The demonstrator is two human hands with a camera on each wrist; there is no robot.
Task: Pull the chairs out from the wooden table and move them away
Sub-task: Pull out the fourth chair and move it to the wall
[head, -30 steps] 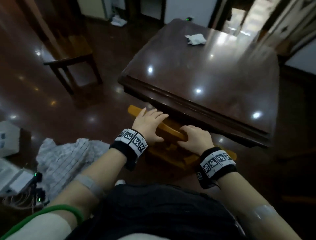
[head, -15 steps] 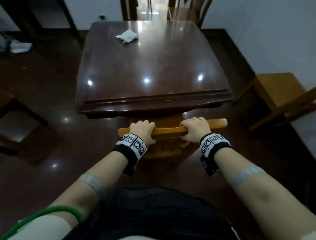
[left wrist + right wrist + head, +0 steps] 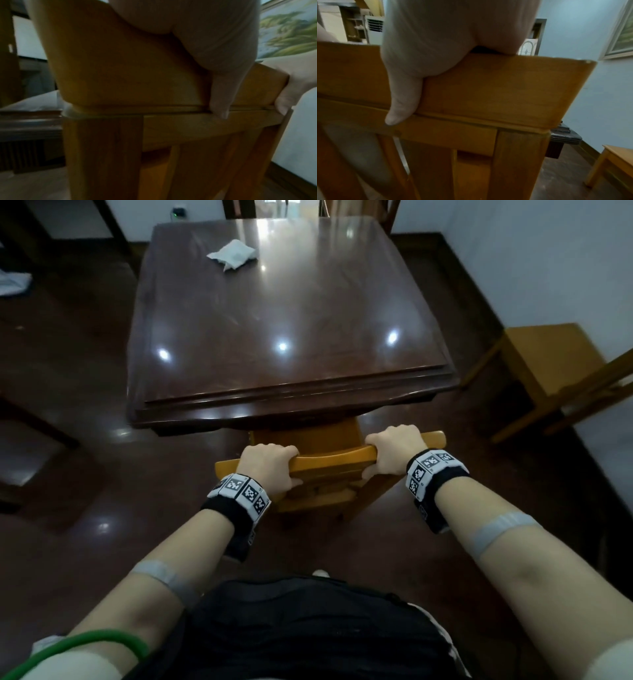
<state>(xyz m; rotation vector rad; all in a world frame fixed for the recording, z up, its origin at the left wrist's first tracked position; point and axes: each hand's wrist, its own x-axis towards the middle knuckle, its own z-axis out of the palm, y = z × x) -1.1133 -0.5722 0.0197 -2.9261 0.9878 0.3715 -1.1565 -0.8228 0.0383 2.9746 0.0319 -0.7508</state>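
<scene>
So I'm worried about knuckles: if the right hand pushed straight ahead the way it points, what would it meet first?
Probably the near edge of the wooden table; the right hand grips the chair's top rail just short of it, though depth is unclear.

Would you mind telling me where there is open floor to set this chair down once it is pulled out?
Bare dark floor lies left of the held chair, bordered by the wooden table and the person's left hand. The right side is crowded: a second chair stands against the white wall, beyond the right hand.
</scene>
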